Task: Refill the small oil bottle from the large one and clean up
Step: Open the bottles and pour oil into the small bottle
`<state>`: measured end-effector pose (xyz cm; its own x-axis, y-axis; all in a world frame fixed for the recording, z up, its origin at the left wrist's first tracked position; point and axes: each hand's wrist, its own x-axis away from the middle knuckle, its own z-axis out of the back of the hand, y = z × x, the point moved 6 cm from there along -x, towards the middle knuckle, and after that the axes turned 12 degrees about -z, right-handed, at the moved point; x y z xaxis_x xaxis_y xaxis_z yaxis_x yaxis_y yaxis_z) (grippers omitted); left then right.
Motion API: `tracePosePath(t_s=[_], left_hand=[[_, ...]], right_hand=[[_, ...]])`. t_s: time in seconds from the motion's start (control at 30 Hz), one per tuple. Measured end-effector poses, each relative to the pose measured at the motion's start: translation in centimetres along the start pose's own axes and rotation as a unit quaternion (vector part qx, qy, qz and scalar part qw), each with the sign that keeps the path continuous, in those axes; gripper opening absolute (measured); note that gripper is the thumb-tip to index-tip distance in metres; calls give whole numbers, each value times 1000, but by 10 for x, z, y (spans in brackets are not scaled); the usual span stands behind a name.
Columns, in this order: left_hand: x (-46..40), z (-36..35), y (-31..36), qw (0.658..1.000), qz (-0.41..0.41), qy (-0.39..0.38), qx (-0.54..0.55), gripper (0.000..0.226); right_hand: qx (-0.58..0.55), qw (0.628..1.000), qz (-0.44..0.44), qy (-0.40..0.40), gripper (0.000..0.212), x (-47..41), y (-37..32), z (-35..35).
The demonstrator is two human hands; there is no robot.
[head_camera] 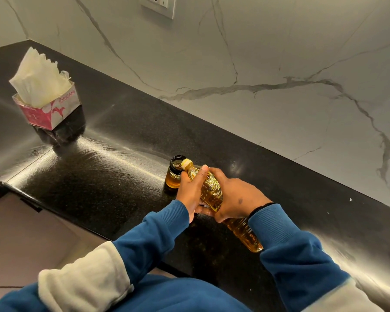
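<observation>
A large clear plastic bottle of yellow oil (pixel 212 194) is tilted nearly flat, its yellow mouth over the rim of a small dark glass bottle (pixel 175 174) that stands open on the black counter (pixel 113 167) and holds some golden oil. My left hand (pixel 190 192) grips the large bottle's neck and shoulder, thumb on top. My right hand (pixel 236 197) wraps round its middle from the right. The bottle's base (pixel 250 242) sticks out toward me below my right wrist.
A pink and white box of paper tissues (pixel 44 93) stands on the counter at the far left. A marble wall (pixel 257 64) with a socket (pixel 159 4) runs behind the counter. The counter's front edge and the floor lie at the lower left.
</observation>
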<state>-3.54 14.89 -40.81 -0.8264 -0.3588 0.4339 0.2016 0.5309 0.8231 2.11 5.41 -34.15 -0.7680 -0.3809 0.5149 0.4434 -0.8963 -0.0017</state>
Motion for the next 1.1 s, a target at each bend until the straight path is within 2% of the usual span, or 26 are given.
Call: tracePosePath(t_s=[0.7, 0.87, 1.1], left_hand=[[3, -2, 4, 1000, -10, -5, -2, 50], [2, -2, 3, 1000, -12, -4, 1, 55], [3, -3, 4, 1000, -13, -6, 0, 44]], right_hand=[[3, 1000, -3, -10, 128, -1, 0, 2], [5, 1000, -5, -6, 129, -1, 0, 2], [5, 1000, 4, -9, 128, 0, 0, 2]])
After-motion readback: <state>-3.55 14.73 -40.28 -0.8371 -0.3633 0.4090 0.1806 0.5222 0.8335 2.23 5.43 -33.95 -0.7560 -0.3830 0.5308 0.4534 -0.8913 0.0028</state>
